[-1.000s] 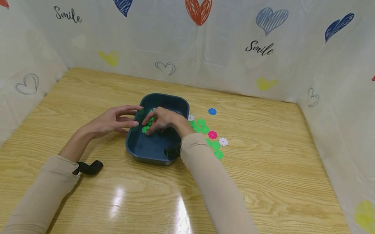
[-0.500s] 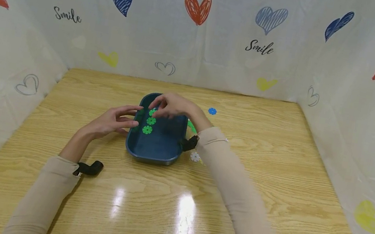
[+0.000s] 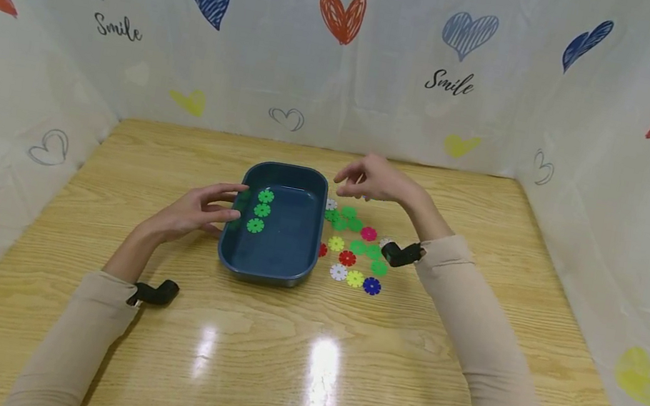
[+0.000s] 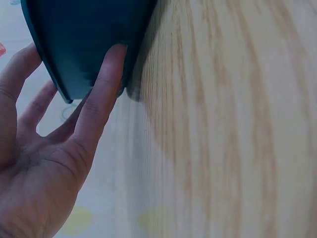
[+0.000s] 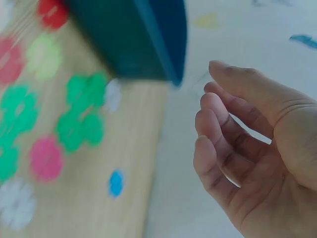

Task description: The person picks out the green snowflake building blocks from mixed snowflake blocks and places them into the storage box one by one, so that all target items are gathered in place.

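Observation:
A dark blue rectangular bin (image 3: 284, 250) holds three green flower-shaped discs (image 3: 261, 210) in a column along its left side. My left hand (image 3: 189, 212) rests at the bin's left wall, fingers spread and fairly straight; the left wrist view shows its fingertips against the bin's outer side (image 4: 84, 44). My right hand (image 3: 376, 179) hovers beyond the bin's upper right corner. Its fingers bend loosely and hold nothing, as the right wrist view confirms. Below it on the table lie several green discs (image 3: 348, 213) and a pink disc (image 3: 368, 234).
Red (image 3: 347, 258), yellow (image 3: 355, 279), white (image 3: 338, 272) and dark blue discs (image 3: 372, 286) lie scattered right of the bin. A lighter blue disc (image 5: 116, 183) shows in the right wrist view. A wall sheet (image 3: 380, 111) with printed hearts surrounds the wooden table (image 3: 247, 349).
My right hand has lifted out of the bin and moved right, over the loose discs' far side. Three green discs now show uncovered in the bin. The left hand has stayed put.

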A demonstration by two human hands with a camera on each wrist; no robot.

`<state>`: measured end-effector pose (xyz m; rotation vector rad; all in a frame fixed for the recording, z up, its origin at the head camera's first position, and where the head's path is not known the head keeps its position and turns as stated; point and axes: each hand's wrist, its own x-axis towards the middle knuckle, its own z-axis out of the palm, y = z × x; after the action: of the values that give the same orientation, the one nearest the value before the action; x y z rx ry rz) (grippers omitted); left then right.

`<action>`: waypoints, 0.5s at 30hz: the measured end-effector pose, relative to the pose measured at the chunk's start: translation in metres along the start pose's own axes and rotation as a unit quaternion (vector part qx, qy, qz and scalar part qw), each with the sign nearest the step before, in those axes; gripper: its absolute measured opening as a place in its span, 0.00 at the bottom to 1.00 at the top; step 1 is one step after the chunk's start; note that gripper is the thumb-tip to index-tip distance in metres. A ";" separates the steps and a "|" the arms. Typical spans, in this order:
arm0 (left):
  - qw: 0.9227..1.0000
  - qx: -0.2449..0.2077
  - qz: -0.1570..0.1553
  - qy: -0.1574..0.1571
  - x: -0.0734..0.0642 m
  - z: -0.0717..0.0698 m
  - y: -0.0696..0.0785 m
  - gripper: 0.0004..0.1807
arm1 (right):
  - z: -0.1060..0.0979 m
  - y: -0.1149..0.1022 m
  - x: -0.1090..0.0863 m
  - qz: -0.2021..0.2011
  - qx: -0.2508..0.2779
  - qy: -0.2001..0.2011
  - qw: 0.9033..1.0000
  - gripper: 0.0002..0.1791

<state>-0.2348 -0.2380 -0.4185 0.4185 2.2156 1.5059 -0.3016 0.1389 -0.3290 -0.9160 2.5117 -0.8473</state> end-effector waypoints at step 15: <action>1.000 0.001 0.000 0.000 0.001 0.000 -0.001 0.36 | 0.025 0.068 -0.031 0.051 -0.048 0.016 0.997 0.18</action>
<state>-0.2357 -0.2378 -0.4197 0.4188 2.2178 1.5043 -0.2985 0.1909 -0.3881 -0.8005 2.6222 -0.7215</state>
